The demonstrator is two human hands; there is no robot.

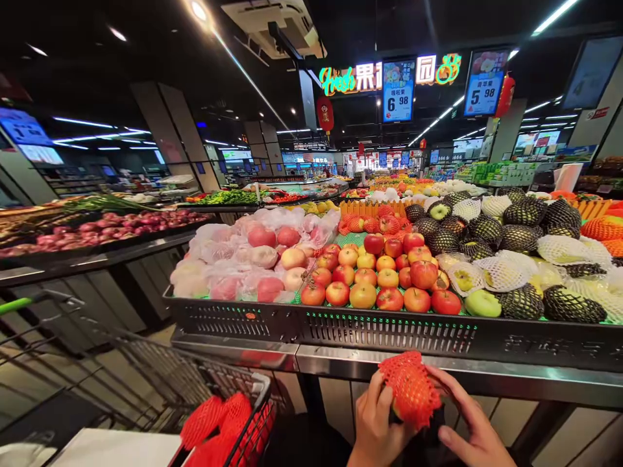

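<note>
Low in front of the display, my left hand grips an apple in a red foam net. The net wraps most of the fruit, so only its colour shows through the mesh. My right hand is at the fruit's right side, thumb and fingers spread, the index fingertip at the net's upper edge. Just beyond both hands, rows of bare red and yellow apples lie in a black slotted crate.
A shopping cart stands at lower left, with red foam nets in it. White-wrapped fruit lies left of the apples, black-netted fruit right. A metal counter edge runs below the crate. Onions fill another stand.
</note>
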